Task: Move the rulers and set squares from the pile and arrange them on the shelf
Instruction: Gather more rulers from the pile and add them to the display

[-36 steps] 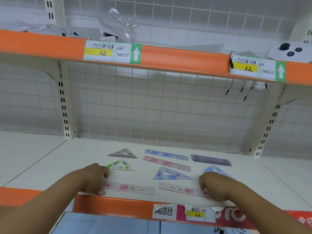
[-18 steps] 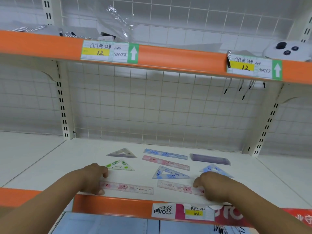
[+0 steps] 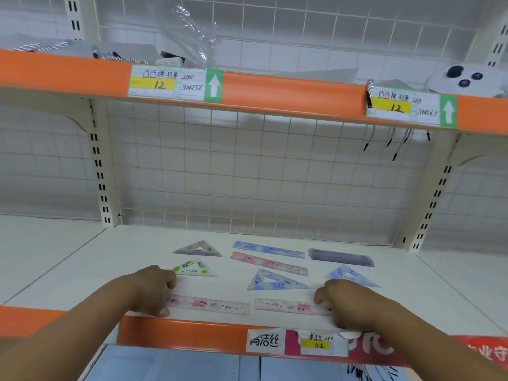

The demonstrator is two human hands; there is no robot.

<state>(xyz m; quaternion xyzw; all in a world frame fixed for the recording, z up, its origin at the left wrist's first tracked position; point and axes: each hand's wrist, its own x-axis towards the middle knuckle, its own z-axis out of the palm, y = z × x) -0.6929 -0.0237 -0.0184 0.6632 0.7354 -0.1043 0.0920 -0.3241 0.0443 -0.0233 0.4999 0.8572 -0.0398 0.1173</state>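
Pinching the left ruler (image 3: 211, 305) in the left hand (image 3: 149, 291) and the right ruler (image 3: 286, 306) in the right hand (image 3: 346, 303), a person has both flat on the shelf (image 3: 110, 257).

Left hand (image 3: 149, 291), right hand (image 3: 341, 303) on rulers (image 3: 209, 305)

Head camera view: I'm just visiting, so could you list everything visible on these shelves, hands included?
shelves: 2, white, orange edges, stacked
back rulers: 2, blue and pink, back middle
front-left ruler: 1, pink, front edge
front-right ruler: 1, pink, front edge
set squares: 4, clear, green, two blue, middle
purple stack: 1, dark, back right
price labels: 3, white and yellow, shelf edges
white gadget: 1, dark buttons, top right
left hand: 1, grips front-left ruler's left end
right hand: 1, grips front-right ruler's right end
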